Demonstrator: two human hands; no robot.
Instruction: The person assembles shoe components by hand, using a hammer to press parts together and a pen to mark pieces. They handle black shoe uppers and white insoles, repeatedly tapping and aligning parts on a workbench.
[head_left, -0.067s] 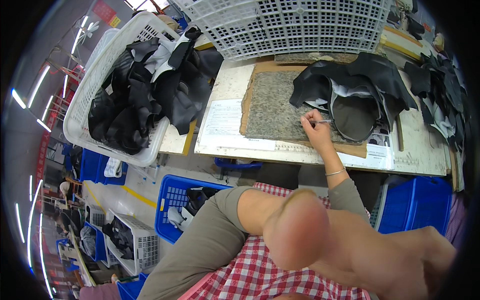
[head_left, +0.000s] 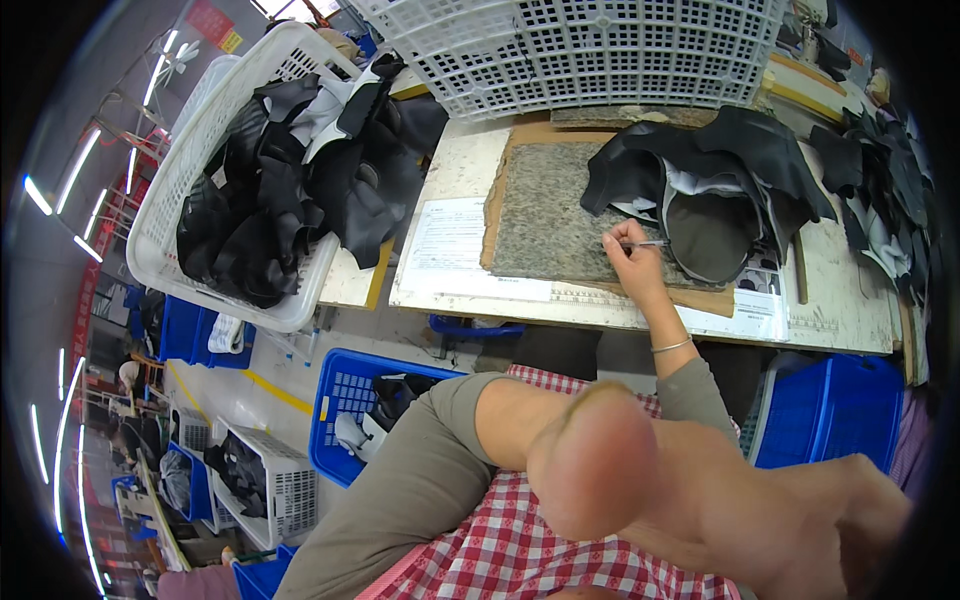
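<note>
My right hand [head_left: 637, 262] is closed round a slim pen [head_left: 648, 243] above the lower right of a mottled grey board [head_left: 545, 215]. The pen's far end reaches the pale-edged rim of a black sewn piece [head_left: 715, 235] that lies folded open, its dark lining showing. More black material [head_left: 750, 140] spreads behind it. My left arm comes in from the lower left in a grey sleeve [head_left: 400, 480]. Raised close to the camera, my left hand [head_left: 760, 490] is large and blurred. Its finger positions cannot be made out, nor whether it holds anything.
A white basket [head_left: 150, 240] heaped with black pieces stands at the left. Another white basket [head_left: 570, 60] is at the table's back. Papers [head_left: 440, 245] lie beside the board. Black pieces [head_left: 880, 200] hang at the right. Blue bins [head_left: 325, 410] stand below the table.
</note>
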